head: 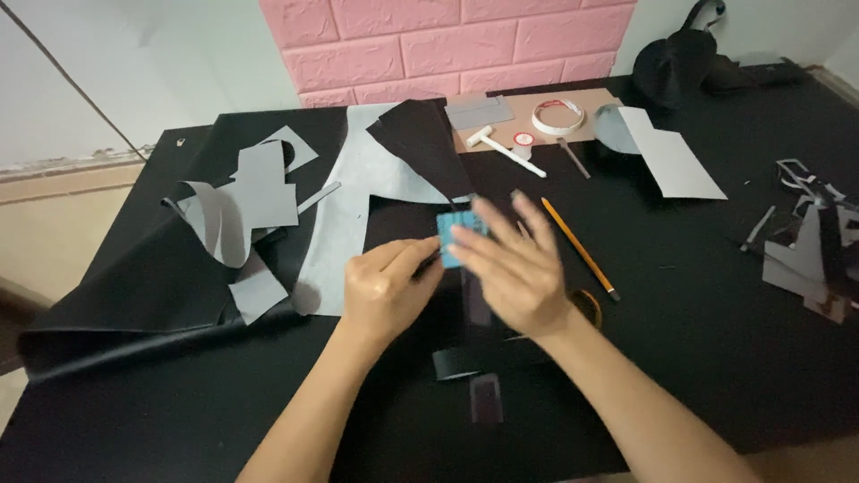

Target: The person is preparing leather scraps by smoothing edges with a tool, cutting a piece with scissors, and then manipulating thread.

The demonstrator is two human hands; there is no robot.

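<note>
My left hand [386, 288] and my right hand [514, 266] meet over the middle of a black table [716, 295]. Between them is a small blue block [450, 234]. The left hand's fingers pinch its left edge. The right hand is blurred, fingers spread flat, touching the block's right side and covering part of it. Below the hands lie a narrow dark strip [477, 300] and small dark pieces [486, 397]. A yellow pencil [580, 248] lies just right of the right hand.
Grey and black sheet offcuts [246, 210] pile up at the left, with a large grey sheet [353, 215] beside them. A tape roll [557, 116], a white tool [504, 149] and a brown board [537, 98] sit at the back. More scraps [810, 246] lie right.
</note>
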